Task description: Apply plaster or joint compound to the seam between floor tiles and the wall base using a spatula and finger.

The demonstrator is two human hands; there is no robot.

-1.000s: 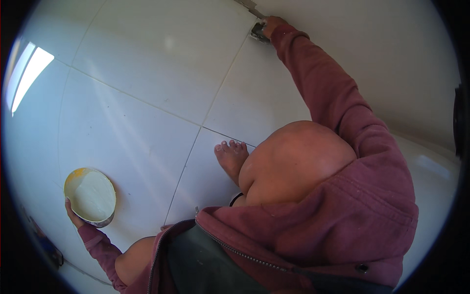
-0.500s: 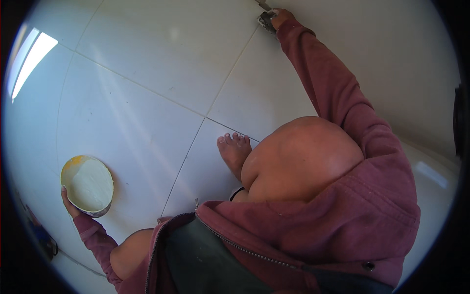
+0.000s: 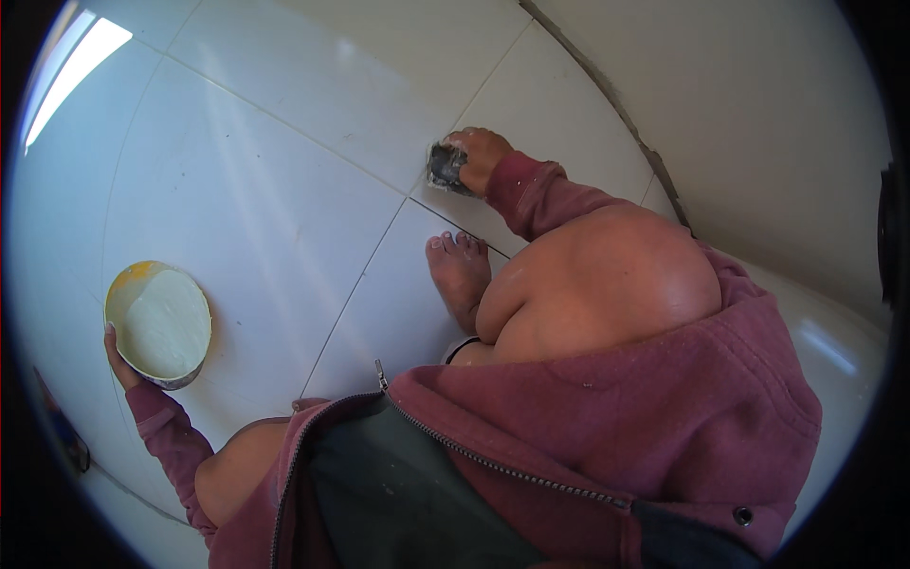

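In the head view, a dark flat tool (image 3: 445, 168) smeared with white is gripped by the right hand (image 3: 483, 159) at a joint of the tiled floor (image 3: 275, 209), just beyond the bare foot (image 3: 459, 275). At the left, a round tub (image 3: 126, 280) of white paste (image 3: 171, 324) is grasped at its near left side by the left hand (image 3: 121, 362).

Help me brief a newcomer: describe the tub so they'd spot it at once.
On the white floor, look to the far left, where the left hand holds the roundish tub by its side. A yellow patch shows inside its wall. Unlike the dark tool in the right hand, it is open and holds white paste.
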